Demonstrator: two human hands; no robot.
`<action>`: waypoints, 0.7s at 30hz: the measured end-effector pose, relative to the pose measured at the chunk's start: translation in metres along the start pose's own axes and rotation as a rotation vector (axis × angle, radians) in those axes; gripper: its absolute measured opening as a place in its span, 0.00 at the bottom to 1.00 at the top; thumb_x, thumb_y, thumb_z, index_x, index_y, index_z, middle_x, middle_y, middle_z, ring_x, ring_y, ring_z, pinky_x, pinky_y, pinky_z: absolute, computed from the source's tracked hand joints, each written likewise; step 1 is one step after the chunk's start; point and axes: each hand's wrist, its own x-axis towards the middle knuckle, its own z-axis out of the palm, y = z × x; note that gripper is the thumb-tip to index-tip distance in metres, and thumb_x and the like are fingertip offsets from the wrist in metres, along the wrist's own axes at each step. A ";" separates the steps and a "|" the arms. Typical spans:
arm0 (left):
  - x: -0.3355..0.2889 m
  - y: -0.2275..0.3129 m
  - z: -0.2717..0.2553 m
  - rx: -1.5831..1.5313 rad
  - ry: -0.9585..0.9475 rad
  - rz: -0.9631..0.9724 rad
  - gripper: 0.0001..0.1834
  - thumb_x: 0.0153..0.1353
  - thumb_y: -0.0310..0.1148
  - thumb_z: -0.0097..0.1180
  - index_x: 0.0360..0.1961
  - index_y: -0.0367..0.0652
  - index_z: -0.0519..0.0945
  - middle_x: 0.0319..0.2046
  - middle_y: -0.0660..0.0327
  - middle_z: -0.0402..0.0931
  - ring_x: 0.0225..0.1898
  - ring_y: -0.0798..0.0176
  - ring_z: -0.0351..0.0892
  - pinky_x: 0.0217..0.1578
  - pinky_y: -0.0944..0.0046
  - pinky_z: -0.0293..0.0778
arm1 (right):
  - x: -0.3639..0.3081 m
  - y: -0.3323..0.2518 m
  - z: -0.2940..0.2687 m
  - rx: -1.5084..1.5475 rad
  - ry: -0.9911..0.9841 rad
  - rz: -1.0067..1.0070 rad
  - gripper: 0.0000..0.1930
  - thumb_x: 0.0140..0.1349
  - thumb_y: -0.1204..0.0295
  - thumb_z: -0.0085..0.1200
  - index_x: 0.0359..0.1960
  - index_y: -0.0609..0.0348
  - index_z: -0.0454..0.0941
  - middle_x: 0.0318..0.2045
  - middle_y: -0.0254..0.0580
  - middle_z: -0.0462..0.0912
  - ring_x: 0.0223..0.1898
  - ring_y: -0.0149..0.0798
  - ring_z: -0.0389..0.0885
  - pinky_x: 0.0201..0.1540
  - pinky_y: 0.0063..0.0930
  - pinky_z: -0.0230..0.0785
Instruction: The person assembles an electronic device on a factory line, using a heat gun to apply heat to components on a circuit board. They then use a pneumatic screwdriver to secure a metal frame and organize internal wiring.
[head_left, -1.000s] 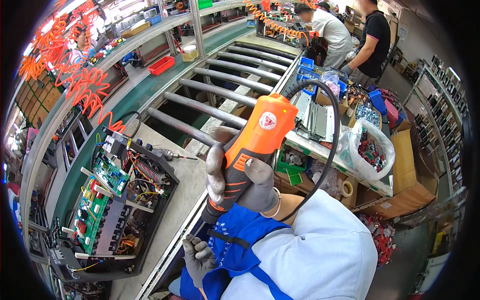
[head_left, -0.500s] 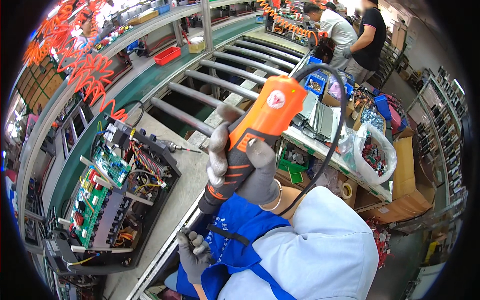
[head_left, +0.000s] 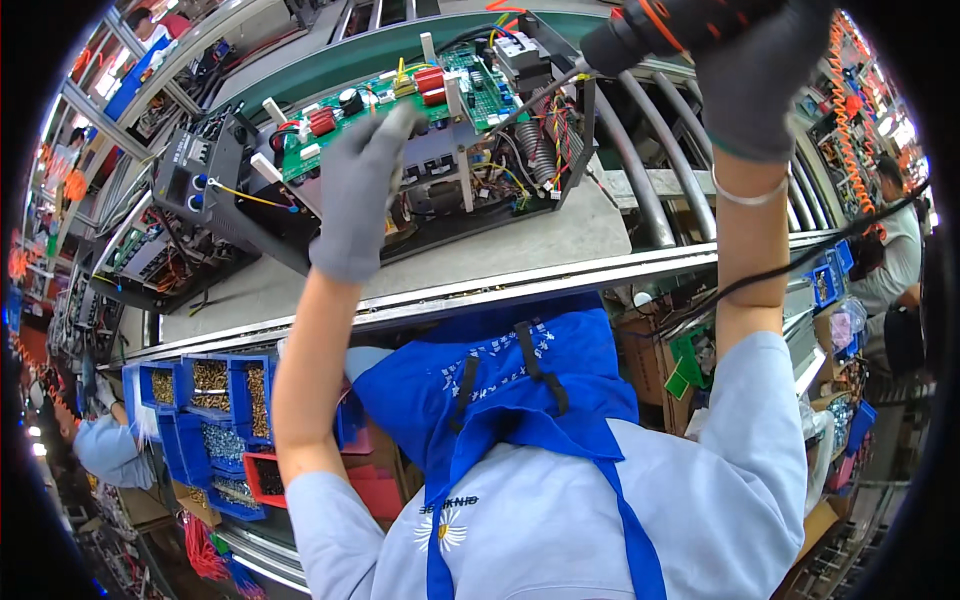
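Note:
My right hand [head_left: 760, 90], in a grey glove, grips a black and orange corded electric screwdriver [head_left: 650, 30] at the upper right. Its long thin bit slants down-left across the edge of a green circuit board [head_left: 488, 95]; whether the tip touches anything I cannot tell. My left hand [head_left: 362, 195], also gloved, is over the front of the open black machine chassis [head_left: 500, 215], its fingers bent together by the board. What they hold, if anything, is hidden. Red components, white posts and coloured wires sit on and around the boards.
Metal rollers [head_left: 648, 160] extend right of the grey work surface [head_left: 570, 240]. Blue bins [head_left: 183, 450] of screws and a red bin [head_left: 262, 480] stand lower left. A black cable [head_left: 780, 270] runs beside my right arm. Another person [head_left: 895, 250] is at far right.
The view has swung toward the chassis. The screwdriver went from upright before me to pointing at the boards. My left hand rose from my lap to the chassis.

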 end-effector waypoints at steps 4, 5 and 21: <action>0.088 0.021 0.023 0.359 -0.153 0.523 0.19 0.61 0.44 0.60 0.40 0.38 0.85 0.28 0.61 0.81 0.31 0.71 0.77 0.36 0.69 0.72 | 0.020 -0.006 0.012 -0.102 0.028 0.108 0.20 0.60 0.58 0.59 0.44 0.61 0.71 0.31 0.39 0.77 0.25 0.28 0.78 0.25 0.22 0.76; 0.108 0.027 0.031 0.492 -0.242 0.549 0.18 0.59 0.43 0.62 0.41 0.38 0.85 0.33 0.58 0.84 0.35 0.68 0.79 0.40 0.67 0.73 | 0.025 -0.004 0.008 -0.132 0.015 0.132 0.20 0.60 0.58 0.59 0.44 0.61 0.72 0.31 0.39 0.77 0.25 0.28 0.78 0.25 0.22 0.76; 0.173 -0.013 0.050 0.476 -0.816 0.298 0.18 0.55 0.37 0.67 0.46 0.39 0.84 0.38 0.60 0.84 0.40 0.70 0.80 0.48 0.67 0.73 | 0.048 0.064 -0.004 -0.313 -0.045 0.306 0.17 0.60 0.60 0.59 0.39 0.61 0.72 0.27 0.37 0.76 0.22 0.28 0.78 0.24 0.23 0.76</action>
